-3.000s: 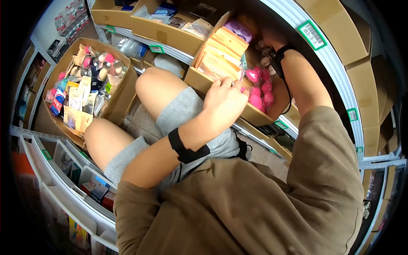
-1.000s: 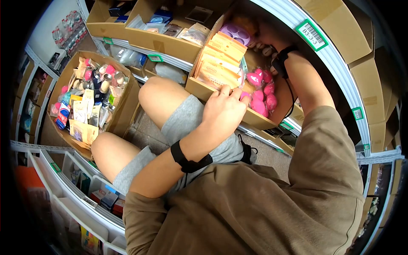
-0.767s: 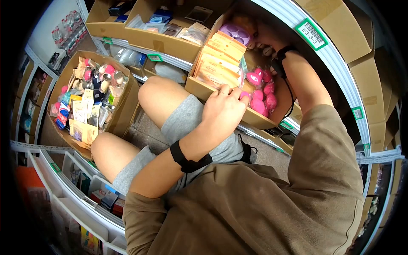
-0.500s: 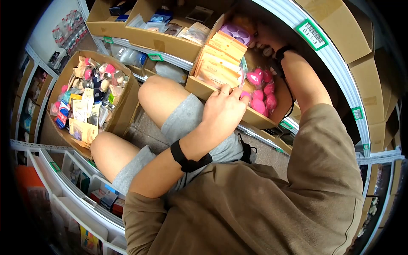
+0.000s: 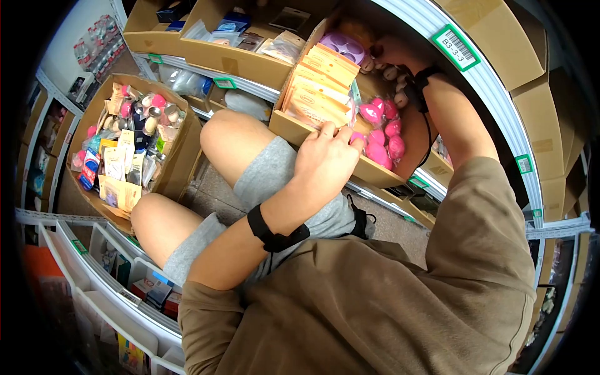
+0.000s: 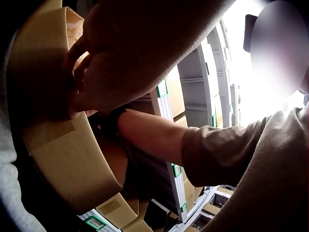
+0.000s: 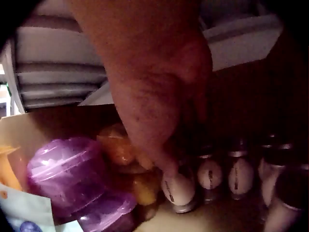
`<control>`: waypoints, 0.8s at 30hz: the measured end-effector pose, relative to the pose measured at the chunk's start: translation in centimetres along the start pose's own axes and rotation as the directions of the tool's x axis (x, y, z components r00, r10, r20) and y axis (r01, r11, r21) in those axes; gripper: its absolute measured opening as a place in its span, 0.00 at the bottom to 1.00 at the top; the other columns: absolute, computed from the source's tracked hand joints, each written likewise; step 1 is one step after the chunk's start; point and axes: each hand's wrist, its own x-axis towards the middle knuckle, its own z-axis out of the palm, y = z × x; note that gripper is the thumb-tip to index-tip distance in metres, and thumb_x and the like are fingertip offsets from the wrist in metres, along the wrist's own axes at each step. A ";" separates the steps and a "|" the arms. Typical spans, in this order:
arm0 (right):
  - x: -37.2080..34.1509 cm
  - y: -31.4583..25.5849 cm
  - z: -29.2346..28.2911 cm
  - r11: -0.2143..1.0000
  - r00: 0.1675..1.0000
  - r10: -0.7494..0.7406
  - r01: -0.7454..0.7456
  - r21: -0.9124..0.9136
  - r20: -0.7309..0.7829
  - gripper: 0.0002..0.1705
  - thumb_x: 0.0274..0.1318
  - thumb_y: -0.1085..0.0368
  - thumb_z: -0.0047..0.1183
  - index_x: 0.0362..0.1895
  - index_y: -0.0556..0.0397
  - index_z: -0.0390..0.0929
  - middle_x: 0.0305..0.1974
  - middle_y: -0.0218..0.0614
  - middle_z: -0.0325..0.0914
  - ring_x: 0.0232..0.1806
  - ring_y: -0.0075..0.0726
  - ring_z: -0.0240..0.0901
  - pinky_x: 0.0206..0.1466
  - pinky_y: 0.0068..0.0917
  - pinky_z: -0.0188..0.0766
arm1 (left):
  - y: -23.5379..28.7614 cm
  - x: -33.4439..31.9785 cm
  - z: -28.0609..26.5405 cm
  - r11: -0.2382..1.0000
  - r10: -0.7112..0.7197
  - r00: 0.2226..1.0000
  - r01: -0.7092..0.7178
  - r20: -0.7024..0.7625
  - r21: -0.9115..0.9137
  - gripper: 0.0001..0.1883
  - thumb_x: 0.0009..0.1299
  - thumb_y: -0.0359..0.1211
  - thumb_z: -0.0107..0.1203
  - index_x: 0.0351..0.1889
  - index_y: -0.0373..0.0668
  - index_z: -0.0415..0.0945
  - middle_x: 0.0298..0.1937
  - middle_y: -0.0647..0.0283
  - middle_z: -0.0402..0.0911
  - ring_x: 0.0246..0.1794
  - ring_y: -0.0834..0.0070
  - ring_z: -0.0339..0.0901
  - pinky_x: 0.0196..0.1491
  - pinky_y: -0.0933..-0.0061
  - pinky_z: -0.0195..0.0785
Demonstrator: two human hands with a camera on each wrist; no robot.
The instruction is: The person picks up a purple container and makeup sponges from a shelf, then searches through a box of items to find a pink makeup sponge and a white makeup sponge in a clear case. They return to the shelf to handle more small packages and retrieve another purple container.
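My left hand (image 5: 328,156) grips the front rim of a cardboard box (image 5: 378,174), its fingers curled over the edge and thumb on the outer face in the left wrist view. My right hand (image 7: 149,106) reaches down into the back of this box. One fingertip touches an egg-shaped makeup sponge (image 7: 178,191) in a clear case; its other fingers are mostly hidden. More pale cased sponges (image 7: 240,176) stand beside it in a row. Purple plastic containers (image 7: 67,174) and orange items (image 7: 145,188) lie left of the hand. Orange packets (image 5: 322,90) and bagged pink sponges (image 5: 378,150) fill the front.
A box of mixed cosmetic tools (image 5: 128,140) stands on the floor by the knees (image 5: 165,225). A shelf beam (image 5: 431,22) with a barcode label crosses above the right arm. Other cardboard bins (image 5: 240,59) sit to the left; white bins (image 5: 94,300) line the lower left.
My right hand and forearm have shifted slightly at the back of the box, showing more pale sponges beside the wrist. My left hand keeps its grip on the rim. The head view has shifted slightly.
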 end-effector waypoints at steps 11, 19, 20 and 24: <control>-2.5 -1.3 -1.9 0.983 0.961 0.030 0.021 -0.182 0.274 0.24 0.40 0.60 0.71 0.45 0.54 0.85 0.40 0.45 0.86 0.43 0.48 0.82 0.47 0.40 0.75 | 0.1 -0.1 0.1 1.000 0.007 1.000 -0.007 -0.017 0.016 0.08 0.62 0.32 0.57 0.38 0.45 0.83 0.40 0.63 0.82 0.46 0.64 0.78 0.45 0.67 0.76; -0.9 -0.3 0.9 0.992 0.981 0.093 -0.076 -0.099 0.169 0.27 0.35 0.66 0.73 0.47 0.53 0.85 0.40 0.46 0.85 0.45 0.49 0.82 0.46 0.40 0.76 | 0.0 -0.2 0.1 0.999 0.007 1.000 -0.006 -0.023 0.035 0.09 0.62 0.32 0.56 0.39 0.45 0.83 0.39 0.64 0.82 0.46 0.64 0.78 0.46 0.67 0.76; -0.8 -0.2 1.2 0.980 0.986 0.102 -0.077 -0.182 0.132 0.26 0.34 0.66 0.73 0.46 0.53 0.85 0.40 0.46 0.86 0.44 0.49 0.82 0.45 0.39 0.76 | 0.0 -0.2 0.0 1.000 0.005 1.000 -0.005 -0.012 0.025 0.09 0.62 0.32 0.56 0.39 0.45 0.83 0.40 0.63 0.82 0.46 0.64 0.78 0.46 0.66 0.76; -0.7 1.8 1.7 0.951 1.000 0.005 0.000 -0.310 0.014 0.24 0.33 0.65 0.75 0.41 0.54 0.86 0.37 0.43 0.86 0.43 0.47 0.83 0.43 0.38 0.76 | 0.0 -0.3 0.1 1.000 0.003 1.000 -0.003 0.010 0.017 0.10 0.62 0.32 0.57 0.40 0.45 0.84 0.42 0.62 0.82 0.48 0.63 0.78 0.47 0.65 0.76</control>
